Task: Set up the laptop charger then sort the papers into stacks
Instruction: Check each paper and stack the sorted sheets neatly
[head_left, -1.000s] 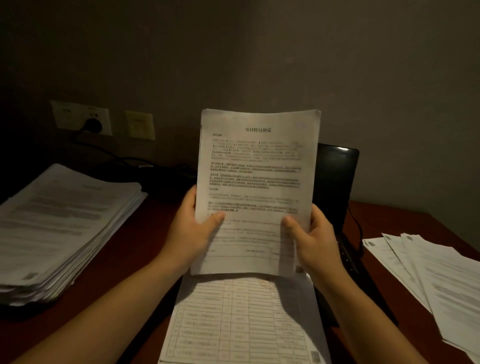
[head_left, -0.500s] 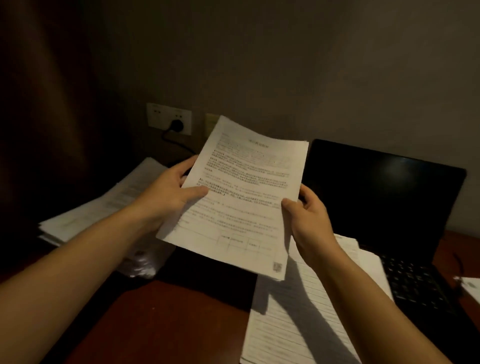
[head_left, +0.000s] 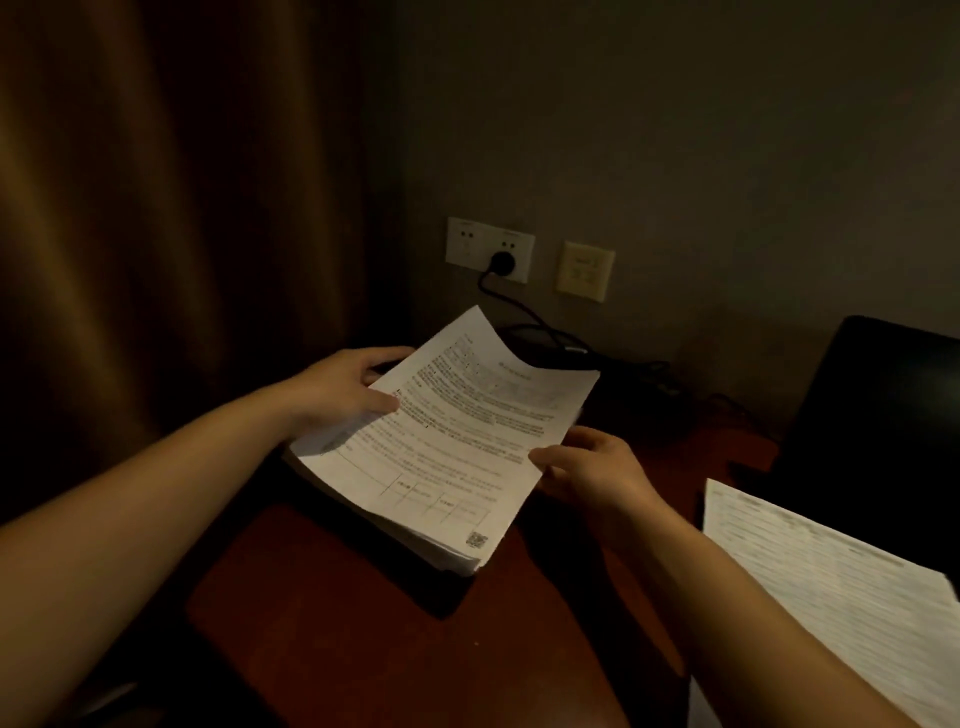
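Curtain (head_left: 156, 260): hung behind and to the left of the stack, filling that side of the dim view.
Desk (head_left: 337, 623): dark red wood, and it carried the stack towards its back left.
Laptop (head_left: 883, 415): stood open with a dark screen, well to the right of the stack.
Forms (head_left: 831, 597): a second pile of ruled pages lay right of the stack and nearer the person, well apart from it.
Stack (head_left: 447, 551): a thick pile of printed pages, set askew on the desk.
Sheet (head_left: 457, 431): the paper in hand lay nearly flat just over the stack, its far corner curled up. In the gloom it was hard to say whether its near edge already touched the top page.
Left hand (head_left: 343, 384): pinched the sheet's left edge, thumb on top and fingers beneath.
Right hand (head_left: 587, 467): pinched the right edge, thumb just over the paper.
Socket (head_left: 488, 249): on the wall behind the stack, with the plug (head_left: 503, 261) seated in it and the cable (head_left: 524, 312) dropping behind the stack.
Change: a second earlier the sheet had stood upright before the laptop, as if being read. It had since been tipped flat and carried left to the stack.
Meaning: the charger looked set up already. The sheet had seemingly been judged to belong here, so letting go and squaring it was probably next.
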